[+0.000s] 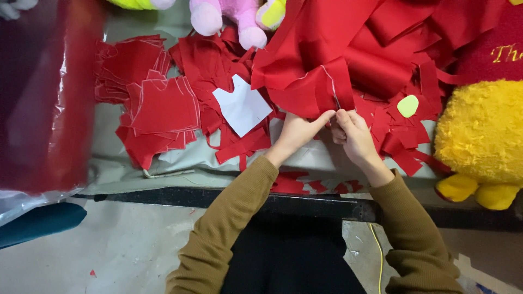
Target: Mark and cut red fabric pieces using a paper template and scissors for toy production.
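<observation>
Olive-brown sleeves (pixel 229 228) fill the lower middle of the frame, nearest the camera, and run up to two bare hands at the centre. A folded piece of red cloth (pixel 310 90) is held just above the hands, at the upper centre, where a pale chalk line is seen along its edge. The left hand (pixel 297 133) is closed on the lower edge of this cloth, thumb and forefinger pinched together on it. The right hand (pixel 353 133) is closed beside it, fingers curled around something thin at the chalk line; whether a small tool is held there cannot be told.

The cloth is judged to be light, soft and limp, with a slightly fuzzy, non-slippery face. It would sag if lifted by one corner, so it is best taken by the edge with both hands close together, as is done now, and kept taut between them.

To the left of the hands a white paper pattern (pixel 241 105) lies on a heap of red scraps (pixel 218 60), and a stack of cut red pieces (pixel 163 106) is laid further left. A small yellow-green oval patch (pixel 407 105) rests among scraps at the right. A yellow plush toy (pixel 482 136) sits at the right edge, and a pink plush toy (pixel 229 16) at the top. The grey tabletop (pixel 185 163) shows beneath the scraps.
</observation>
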